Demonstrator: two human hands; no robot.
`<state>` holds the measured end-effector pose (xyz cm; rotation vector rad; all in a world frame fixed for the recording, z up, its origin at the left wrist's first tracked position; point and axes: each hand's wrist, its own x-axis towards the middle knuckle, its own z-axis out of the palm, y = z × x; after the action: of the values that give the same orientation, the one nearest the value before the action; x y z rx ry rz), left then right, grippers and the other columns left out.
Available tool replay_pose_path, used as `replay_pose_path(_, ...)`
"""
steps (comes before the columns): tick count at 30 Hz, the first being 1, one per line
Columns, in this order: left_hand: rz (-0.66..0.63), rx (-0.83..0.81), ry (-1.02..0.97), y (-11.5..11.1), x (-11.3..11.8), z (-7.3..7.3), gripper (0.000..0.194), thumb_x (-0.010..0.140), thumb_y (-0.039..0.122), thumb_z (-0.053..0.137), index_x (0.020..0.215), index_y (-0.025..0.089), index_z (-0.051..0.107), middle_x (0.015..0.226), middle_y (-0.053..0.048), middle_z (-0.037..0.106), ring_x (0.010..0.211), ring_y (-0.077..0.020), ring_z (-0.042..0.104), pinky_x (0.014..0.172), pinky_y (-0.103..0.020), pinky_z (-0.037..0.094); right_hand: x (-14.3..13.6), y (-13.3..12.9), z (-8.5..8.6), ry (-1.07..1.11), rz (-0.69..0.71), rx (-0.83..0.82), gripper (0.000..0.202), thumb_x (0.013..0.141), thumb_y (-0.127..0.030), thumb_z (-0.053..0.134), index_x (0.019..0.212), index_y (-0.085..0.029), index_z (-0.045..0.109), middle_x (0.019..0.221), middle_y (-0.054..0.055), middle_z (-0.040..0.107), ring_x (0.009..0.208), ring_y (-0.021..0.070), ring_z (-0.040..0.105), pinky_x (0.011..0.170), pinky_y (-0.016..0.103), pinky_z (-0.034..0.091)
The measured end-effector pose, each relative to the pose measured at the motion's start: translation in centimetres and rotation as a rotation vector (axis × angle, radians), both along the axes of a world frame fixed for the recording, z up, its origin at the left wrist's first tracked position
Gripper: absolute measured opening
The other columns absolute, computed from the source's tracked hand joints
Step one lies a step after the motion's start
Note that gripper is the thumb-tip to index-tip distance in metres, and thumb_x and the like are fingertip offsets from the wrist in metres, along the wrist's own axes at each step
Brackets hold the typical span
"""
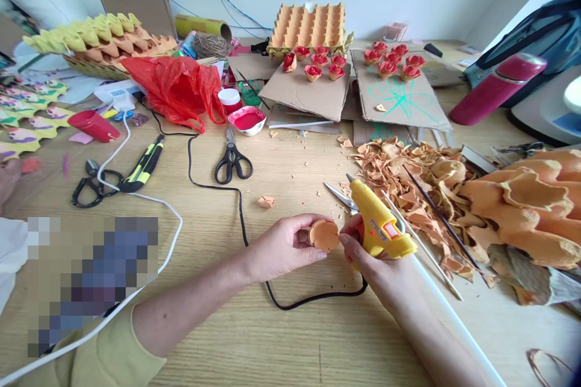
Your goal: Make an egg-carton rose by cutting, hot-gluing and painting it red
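Observation:
Between the fingers and thumb of my left hand (284, 248) is an orange egg-carton flower cup (324, 236) with rounded petals, its open side up. My right hand (370, 260) grips a yellow hot glue gun (379, 224), whose nozzle points up and away from the flower; a small red light glows on its side. The right thumb and forefinger come close to the flower's right edge, and I cannot tell if they touch it. Scissors (341, 196) lie partly behind the glue gun. A small folded orange piece (266, 201) rests on the table beyond my left hand.
Orange carton scraps (408, 187) and a cut egg tray (521, 199) lie at the right. Red painted flowers stand on cardboard (304, 94) at the back. Black-handled scissors (233, 163), a red paint dish (246, 120) and a utility knife (144, 163) are farther left. A black cord (295, 307) crosses the table.

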<state>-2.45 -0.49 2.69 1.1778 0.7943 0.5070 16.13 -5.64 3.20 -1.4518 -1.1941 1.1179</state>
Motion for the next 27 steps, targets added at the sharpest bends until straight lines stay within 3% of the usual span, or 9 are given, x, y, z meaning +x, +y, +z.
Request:
replay_pose_path(6,0.007,0.211,0.043,-0.9,0.2,-0.1,0.054,0.075,0.011,0.076,0.127,0.017,0.060,0.119,-0.009,0.071,0.104,-0.0196,0.069,0.095,-0.034,0.055,-0.2,-0.1,-1.7,-0.077,-0.070,0.017,0.023,0.080,-0.043,0.072,0.084,-0.024,0.060,0.069,-0.001,0.060,0.062,0.0185,0.057,0.058,0.032,0.048)
replay_pose_path(11,-0.013,0.399,0.133,-1.0,0.1,0.1,0.049,0.075,0.014,0.079,0.121,0.016,0.063,0.112,-0.007,0.072,0.098,-0.0188,0.070,0.091,-0.030,0.057,-0.4,-0.3,-2.3,-0.176,-0.111,0.030,0.024,0.081,-0.043,0.071,0.086,-0.023,0.059,0.070,0.000,0.060,0.063,0.0183,0.057,0.057,0.030,0.046)
replay_pose_path(17,-0.061,0.580,0.249,-0.6,-0.4,0.4,0.049,0.075,0.023,0.085,0.119,0.018,0.065,0.101,-0.003,0.073,0.084,-0.0150,0.068,0.077,-0.025,0.056,0.1,-0.1,-1.8,-0.165,-0.063,0.029,0.026,0.080,-0.045,0.072,0.083,-0.023,0.060,0.072,0.001,0.061,0.064,0.0192,0.057,0.058,0.031,0.048)
replay_pose_path(23,-0.067,0.862,0.360,0.7,-1.0,0.1,0.043,0.077,0.030,0.084,0.114,0.017,0.067,0.111,-0.010,0.068,0.099,-0.0216,0.065,0.090,-0.034,0.053,0.2,0.1,-0.5,-0.112,-0.161,0.019,0.028,0.079,-0.047,0.073,0.082,-0.024,0.057,0.071,-0.001,0.058,0.063,0.0178,0.054,0.058,0.032,0.045)
replay_pose_path(27,0.010,0.872,0.415,1.3,-1.2,-0.5,0.041,0.078,0.023,0.082,0.115,0.016,0.065,0.108,-0.009,0.067,0.096,-0.0213,0.066,0.088,-0.034,0.054,0.2,0.0,-0.4,0.003,-0.192,-0.002,0.028,0.080,-0.048,0.072,0.087,-0.025,0.056,0.072,-0.002,0.055,0.061,0.0159,0.051,0.054,0.030,0.042)
